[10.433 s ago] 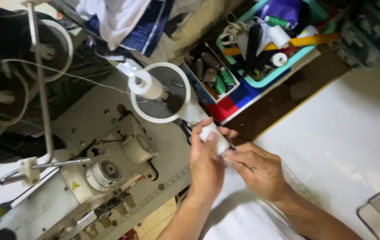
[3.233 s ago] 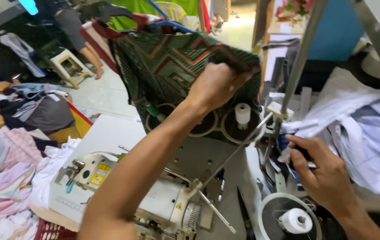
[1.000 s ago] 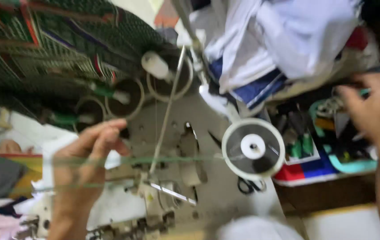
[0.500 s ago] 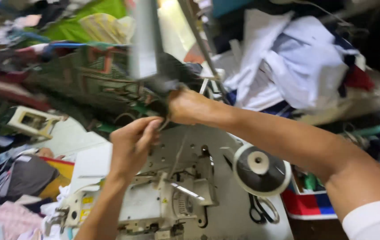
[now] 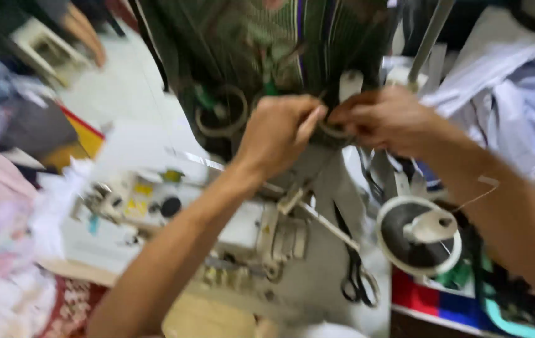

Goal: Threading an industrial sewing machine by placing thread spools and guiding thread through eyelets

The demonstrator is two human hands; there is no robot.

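Head view – left hand (image 5: 278, 134) and right hand (image 5: 383, 119) together, fingertips pinched at a blurred ring-shaped thread guide (image 5: 329, 128) above the grey overlock sewing machine (image 5: 261, 241); grip contents unclear. Best kept steady and close – white thread cone (image 5: 430, 226) and black-handled scissors (image 5: 358, 275) below right.

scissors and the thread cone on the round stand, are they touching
Apart. The head view shows the scissors lying on the machine table left of the thread cone, with the stand's rim between them.
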